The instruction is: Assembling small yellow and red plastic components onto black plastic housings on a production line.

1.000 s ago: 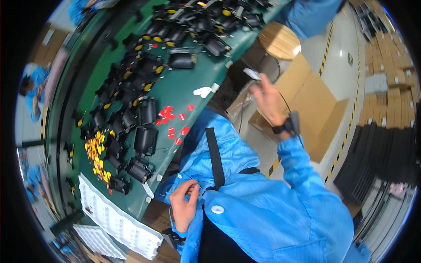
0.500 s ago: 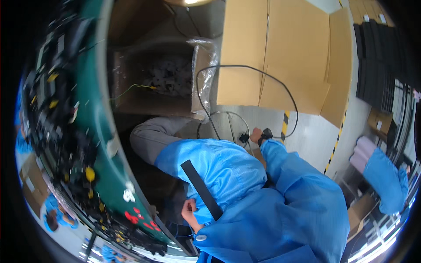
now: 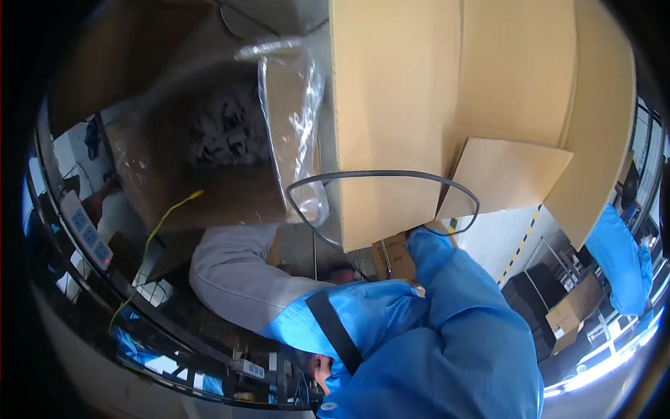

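My left hand [image 3: 321,370] is low beside my blue smock, half covered by its sleeve. Its fingers look curled in, and whatever they may hold is hidden. The right sleeve [image 3: 440,255] reaches forward to the lower edge of a large open cardboard box [image 3: 391,84]. That hand is hidden behind the box's edge, so its grip does not show. Next to this sleeve stands a smaller brown carton [image 3: 396,260]. A loop of black cable [image 3: 391,173] hangs across the front of the large box, whose short flap [image 3: 506,174] sticks out toward me.
At left, a box lined with clear plastic [image 3: 296,112] holds many small whitish pieces [image 3: 227,133]. A yellow cable [image 3: 164,216] runs down past a power strip [image 3: 85,227] on a dark frame. Another person's blue garment [image 3: 614,251] shows at far right, near black-and-yellow floor tape [image 3: 520,244].
My view has swung down and left; the green bench top with dark parts has gone out of it. The boxes look nearer. My right hand has passed out of sight by the large box.
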The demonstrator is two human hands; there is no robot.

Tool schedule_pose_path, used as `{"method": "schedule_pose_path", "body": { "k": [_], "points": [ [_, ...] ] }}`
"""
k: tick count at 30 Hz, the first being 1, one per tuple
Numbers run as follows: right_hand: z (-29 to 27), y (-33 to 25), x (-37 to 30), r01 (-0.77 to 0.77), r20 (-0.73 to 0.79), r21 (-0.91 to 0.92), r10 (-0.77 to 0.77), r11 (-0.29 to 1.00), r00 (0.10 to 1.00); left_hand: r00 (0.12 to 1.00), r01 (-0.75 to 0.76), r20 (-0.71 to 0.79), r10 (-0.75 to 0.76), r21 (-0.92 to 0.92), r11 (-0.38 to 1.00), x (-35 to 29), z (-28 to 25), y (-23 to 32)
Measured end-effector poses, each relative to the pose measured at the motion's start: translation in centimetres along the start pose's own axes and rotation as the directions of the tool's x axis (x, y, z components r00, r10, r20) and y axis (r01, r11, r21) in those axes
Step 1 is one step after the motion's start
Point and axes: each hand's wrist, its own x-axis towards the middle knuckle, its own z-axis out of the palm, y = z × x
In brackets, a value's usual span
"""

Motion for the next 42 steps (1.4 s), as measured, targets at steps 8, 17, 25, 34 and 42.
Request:
{"method": "schedule_pose_path", "body": {
  "k": [8,17,25,34,42],
  "points": [
    [-3.0,-0.4,5.3,-0.018,0.035,-0.029,0.019,0.999,0.999,0.995,0.097,-0.021,-0.095,0.093,0.991,-1.6,0.1,2.1],
    [-3.0,-0.4,5.5,0.038,0.094,-0.160,-0.023,0.986,0.995,0.995,0.022,-0.102,-0.006,0.162,0.986,-2.8,-2.1,-1.9],
    [-1.8,2.6,2.0,0.072,0.038,-0.176,-0.066,0.982,0.997,0.982,0.117,-0.160,-0.105,0.066,0.991,-2.7,0.0,0.0],
    [-4.8,-0.3,-14.1,0.534,-0.458,0.083,-0.443,0.842,0.770,0.995,0.000,-0.104,-0.002,-0.019,1.000,2.8,-1.1,-3.4],
    [-33.2,-5.7,-42.2,0.829,-0.879,-0.127,-0.449,0.545,0.160,0.930,-0.339,-0.083,0.358,0.183,0.923,2.2,2.9,0.1]
  ]
}}
